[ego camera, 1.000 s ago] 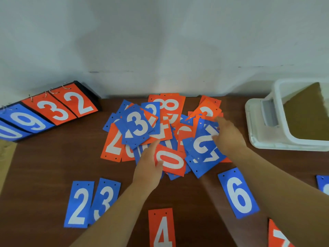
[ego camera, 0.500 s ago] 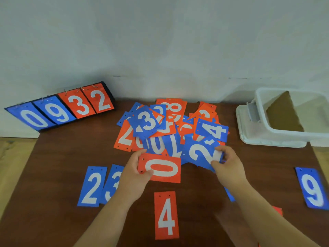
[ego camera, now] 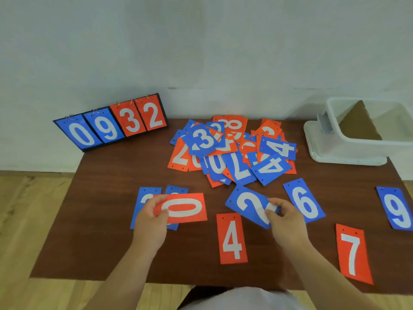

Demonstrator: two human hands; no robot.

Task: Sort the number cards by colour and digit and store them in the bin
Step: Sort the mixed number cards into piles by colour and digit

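Observation:
My left hand (ego camera: 149, 222) pinches a red 0 card (ego camera: 183, 208) by its left end, held sideways over two blue cards (ego camera: 144, 195) lying at the table's left. My right hand (ego camera: 282, 217) pinches a blue 2 card (ego camera: 248, 203) by its right end, near the table's middle. A mixed pile of red and blue number cards (ego camera: 232, 151) lies behind both hands. Laid out singly are a red 4 (ego camera: 232, 238), a blue 6 (ego camera: 304, 200), a red 7 (ego camera: 353, 251) and a blue 9 (ego camera: 395, 206). The white bin (ego camera: 348, 148) stands at the back right.
A flip scoreboard (ego camera: 114, 124) showing 0 9 3 2 leans against the wall at the back left. The brown table (ego camera: 93, 220) ends near me and at the left, over a wooden floor. A brown cardboard piece (ego camera: 359, 121) sits inside the bin.
Both hands pulled back from the pile toward me, the left carrying the red 0 to the left over the blue cards, the right drawing the blue 2 free. The camera view tilted back too.

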